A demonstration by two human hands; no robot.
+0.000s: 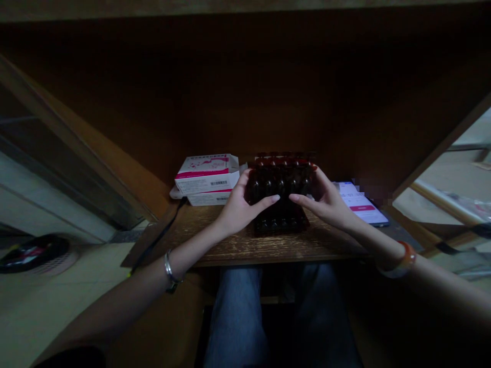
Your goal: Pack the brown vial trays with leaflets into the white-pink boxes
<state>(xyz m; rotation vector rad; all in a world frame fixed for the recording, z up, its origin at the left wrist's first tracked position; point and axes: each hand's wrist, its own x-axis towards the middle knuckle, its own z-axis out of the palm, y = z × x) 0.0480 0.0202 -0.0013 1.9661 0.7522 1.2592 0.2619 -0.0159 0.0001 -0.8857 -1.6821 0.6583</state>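
A row of dark brown, glossy vials [282, 185] is held between my two hands above the shelf board. My left hand [245, 204] grips its left end, with the thumb lying across the front. On the right end is my right hand [324, 202], its thumb pointing inward along the lower edge. Most of my fingers are hidden behind the vials. Below, on the wood, lies another dark brown row [282, 224], and more brown tops [286, 159] show just behind the held row. Dim light hides how these rows join.
Two white and pink cardboard boxes [207, 176] are stacked left of my hands, the upper one with an end flap open. A lit phone [360, 204] lies at right. A black cord [163, 232] hangs over the wooden shelf [222, 250]. Cabinet walls enclose both sides.
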